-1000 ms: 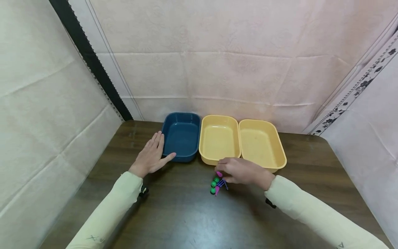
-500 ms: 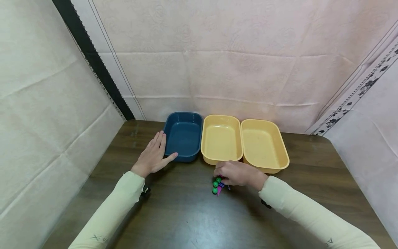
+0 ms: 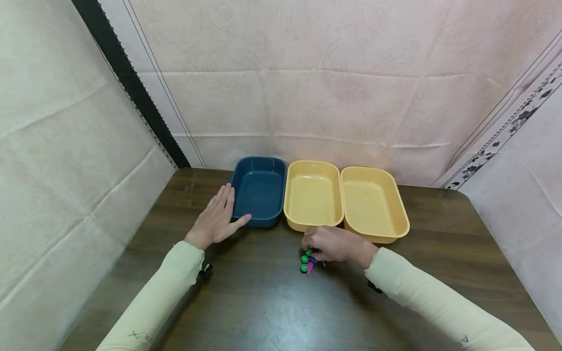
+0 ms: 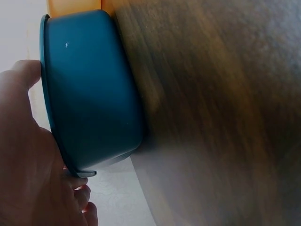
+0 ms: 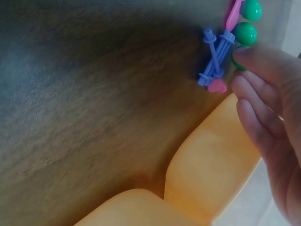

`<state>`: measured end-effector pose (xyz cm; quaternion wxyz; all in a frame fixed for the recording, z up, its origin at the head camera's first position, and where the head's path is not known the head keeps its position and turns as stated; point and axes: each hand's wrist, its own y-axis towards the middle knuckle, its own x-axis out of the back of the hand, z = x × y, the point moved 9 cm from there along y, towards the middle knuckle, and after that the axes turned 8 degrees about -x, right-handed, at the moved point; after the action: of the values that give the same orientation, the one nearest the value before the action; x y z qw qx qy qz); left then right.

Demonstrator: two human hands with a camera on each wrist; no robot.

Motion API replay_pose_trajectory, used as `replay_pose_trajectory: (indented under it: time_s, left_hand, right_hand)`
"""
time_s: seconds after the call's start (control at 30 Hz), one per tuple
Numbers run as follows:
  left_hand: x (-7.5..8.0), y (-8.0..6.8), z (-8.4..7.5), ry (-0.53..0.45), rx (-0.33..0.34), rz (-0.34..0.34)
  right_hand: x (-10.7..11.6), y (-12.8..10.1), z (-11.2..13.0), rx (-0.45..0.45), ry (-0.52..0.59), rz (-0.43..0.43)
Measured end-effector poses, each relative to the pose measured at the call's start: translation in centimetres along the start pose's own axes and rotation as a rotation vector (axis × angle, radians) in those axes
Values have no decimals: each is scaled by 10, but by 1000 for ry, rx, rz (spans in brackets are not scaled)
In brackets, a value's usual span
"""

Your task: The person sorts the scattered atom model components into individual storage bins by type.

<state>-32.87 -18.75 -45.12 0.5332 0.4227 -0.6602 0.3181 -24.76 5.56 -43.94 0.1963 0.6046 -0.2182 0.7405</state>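
My left hand [image 3: 214,218] rests at the near left corner of the blue tub [image 3: 259,192], fingers straight along its side and thumb at its front rim. In the left wrist view the thumb touches the rim of that tub [image 4: 89,89]. My right hand [image 3: 332,243], fingers bent, pinches the farthest of the small green balls, which the thumb partly hides in the right wrist view. Two more green balls [image 5: 245,33] lie in line with it. Beside them are several blue-purple dumbbell-shaped pegs [image 5: 216,56] and pink pieces [image 5: 233,18], one mostly covered by the pegs.
Two yellow tubs [image 3: 312,219] stand side by side right of the blue one, just beyond my right hand. All rest on a dark brown wooden table [image 3: 272,302]. Pale cloth [image 3: 333,97] hangs behind the table and along both sides.
My right hand has come down over the small pieces, its fingers closing at the far green ball and covering the farther pink piece. The left hand stays at the blue tub.
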Motion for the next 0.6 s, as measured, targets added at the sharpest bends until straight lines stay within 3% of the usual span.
replay_pose_trajectory:
  time_s: [0.3,0.6]
  left_hand:
    - [1,0,1,-2,0,9]
    - [-1,0,1,-1,-4,12]
  right_hand:
    - [11,-3,1,-33,14,-16]
    - [22,-5,-4,-120,87,33]
